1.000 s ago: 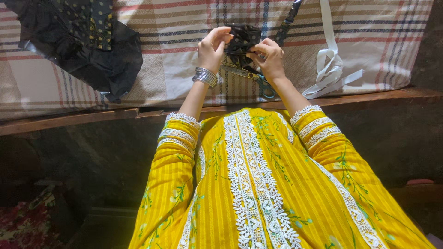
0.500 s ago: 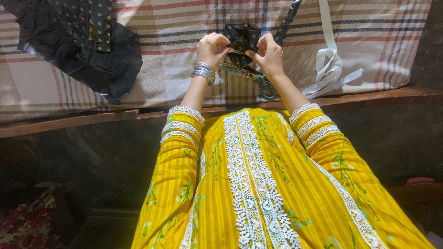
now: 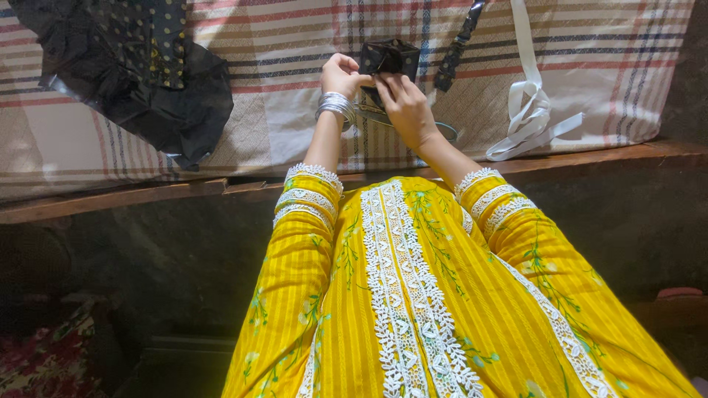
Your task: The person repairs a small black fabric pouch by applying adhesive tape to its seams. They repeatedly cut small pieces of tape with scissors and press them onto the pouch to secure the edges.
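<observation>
Head view: left hand and right hand fingers clamp folded black cloth over striped sheet.

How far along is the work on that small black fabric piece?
Done: the small black fabric piece already looks folded into a boxy shape. In hand: the left hand and right hand both pinch it over the striped cloth. Left: the large black dotted fabric, white ribbon and dark strap lie untouched.
</observation>
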